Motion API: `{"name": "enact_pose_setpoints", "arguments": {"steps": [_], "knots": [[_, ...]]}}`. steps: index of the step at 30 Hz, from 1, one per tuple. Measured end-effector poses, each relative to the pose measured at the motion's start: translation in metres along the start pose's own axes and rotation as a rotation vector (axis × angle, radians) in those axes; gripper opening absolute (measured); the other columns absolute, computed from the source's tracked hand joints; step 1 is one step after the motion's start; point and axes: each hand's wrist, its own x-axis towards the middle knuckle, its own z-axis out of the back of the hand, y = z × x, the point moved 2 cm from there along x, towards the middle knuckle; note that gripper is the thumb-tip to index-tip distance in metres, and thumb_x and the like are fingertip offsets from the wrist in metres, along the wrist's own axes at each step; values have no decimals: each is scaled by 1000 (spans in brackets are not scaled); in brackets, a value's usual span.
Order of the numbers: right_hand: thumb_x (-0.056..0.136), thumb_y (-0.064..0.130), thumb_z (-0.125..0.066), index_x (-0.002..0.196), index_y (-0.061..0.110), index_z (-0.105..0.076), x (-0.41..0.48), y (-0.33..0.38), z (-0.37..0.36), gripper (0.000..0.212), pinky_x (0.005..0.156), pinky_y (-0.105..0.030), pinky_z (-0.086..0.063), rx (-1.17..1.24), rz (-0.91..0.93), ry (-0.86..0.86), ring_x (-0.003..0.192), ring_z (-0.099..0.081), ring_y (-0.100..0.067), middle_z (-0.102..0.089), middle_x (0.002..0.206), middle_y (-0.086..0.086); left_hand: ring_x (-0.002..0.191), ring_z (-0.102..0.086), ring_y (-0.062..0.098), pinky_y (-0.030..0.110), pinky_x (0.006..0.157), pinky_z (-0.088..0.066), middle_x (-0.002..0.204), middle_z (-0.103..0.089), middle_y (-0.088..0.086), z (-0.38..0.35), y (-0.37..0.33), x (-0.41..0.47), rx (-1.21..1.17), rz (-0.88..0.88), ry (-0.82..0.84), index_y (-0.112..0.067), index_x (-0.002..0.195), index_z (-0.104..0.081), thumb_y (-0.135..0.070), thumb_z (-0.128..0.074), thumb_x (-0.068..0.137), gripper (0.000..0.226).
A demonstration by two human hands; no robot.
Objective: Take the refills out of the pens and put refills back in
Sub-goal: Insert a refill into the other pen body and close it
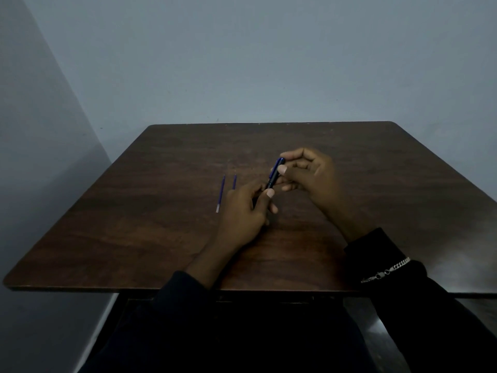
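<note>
Nearest me: dark sleeves, a silver chain bracelet (387, 271) over my right cuff, both forearms over the dark brown wooden table (134, 238).

My left hand (243, 211) is closed on the lower end of a slim blue-and-black plastic pen (274, 173). My right hand (309, 173) pinches the upper blue end, thumb and fingertips wrapped round it. The pen is tilted and held up off the table, between both hands.

Just left of my left hand, two thin blue pen refills lie loose on the table, roughly parallel. The left refill (220, 193) is fully visible, pale at its near end. The right refill (234, 181) is partly hidden behind my fingers.

Status, my read: two refills are out. This pen is mid-operation; can't tell if I'm unscrewing or closing it, or whether a refill is inside. No other pen bodies visible. Reinsertion of the two loose refills is still open.

Beyond: bare tabletop, then a plain grey-blue wall (269, 63).
</note>
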Motion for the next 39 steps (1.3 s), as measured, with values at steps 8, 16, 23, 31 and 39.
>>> {"name": "enact_pose_setpoints", "arguments": {"steps": [8,16,23,31,39], "knots": [[85,4,-69,104,17,-72,-1,-2,-1,23,57,-27,-59,18,-6,-6,78,-79,-28,-78,89,-10,50,-68,8,26,51,-56,74,-76,-5,0,-1,-1,39,-31,-20,-15,110,-70,-23,-53,109,19],[83,2,-66,100,21,-74,1,-6,0,26,54,-28,-59,-29,13,-17,78,-79,-28,-78,90,-9,49,-68,7,25,51,-56,71,-74,-6,-2,-3,-3,58,-53,-31,-16,108,-70,-22,-53,109,18],[90,-3,-65,115,14,-71,-1,-4,0,31,55,-27,-58,-136,22,19,77,-79,-23,-75,91,-9,52,-71,16,30,49,-57,70,-75,1,-2,-3,-1,-48,16,-20,-11,102,-72,-20,-52,109,23],[98,5,-65,133,13,-67,-1,16,6,36,65,-28,-63,-357,-58,88,78,-78,-19,-77,92,-12,59,-71,14,45,65,-62,71,-72,5,-2,-7,3,14,73,33,-10,85,-73,-32,-58,106,34],[98,9,-63,142,13,-61,-20,24,12,44,81,-41,-64,-664,-233,2,86,-75,-21,-76,106,-8,52,-66,10,26,56,-51,59,-71,6,-20,-23,20,33,250,140,-12,75,-71,-36,-63,103,38]]}}
